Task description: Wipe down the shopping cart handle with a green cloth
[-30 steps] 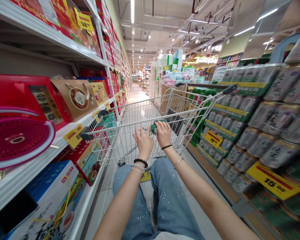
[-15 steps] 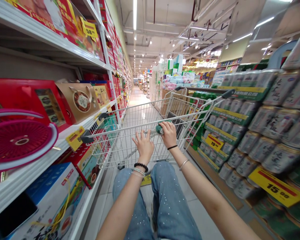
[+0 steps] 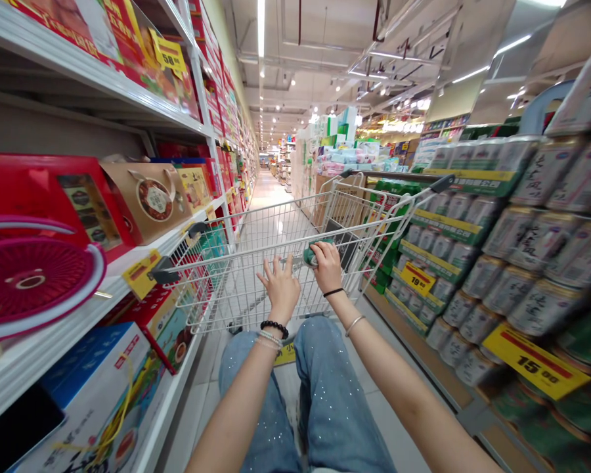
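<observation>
My right hand [image 3: 328, 266] is wrapped over a small dark green can [image 3: 311, 255], its end showing at the left of my fingers; the rest is covered by the hand. Just left of it, my left hand [image 3: 282, 289] is held out with fingers spread and holds nothing that shows. Both hands are in front of the near wire side of a shopping cart [image 3: 221, 258], which stands sideways across the aisle. Whether my left fingertips touch the wires, I cannot tell. The cart's handle [image 3: 398, 176] is at the right.
Shelves of boxed gifts rise close on the left, with a pink fan-like basket [image 3: 32, 282] jutting near me. Stacked beer cans [image 3: 536, 253] with yellow price tags [image 3: 536, 361] line the right. Beyond the cart, the tiled aisle [image 3: 266, 190] runs far back. My knees are below the hands.
The view has shifted slightly, so shelves and cart sit a little further left. My left fingers look straighter and more spread. The right hand keeps its hold on the green can.
</observation>
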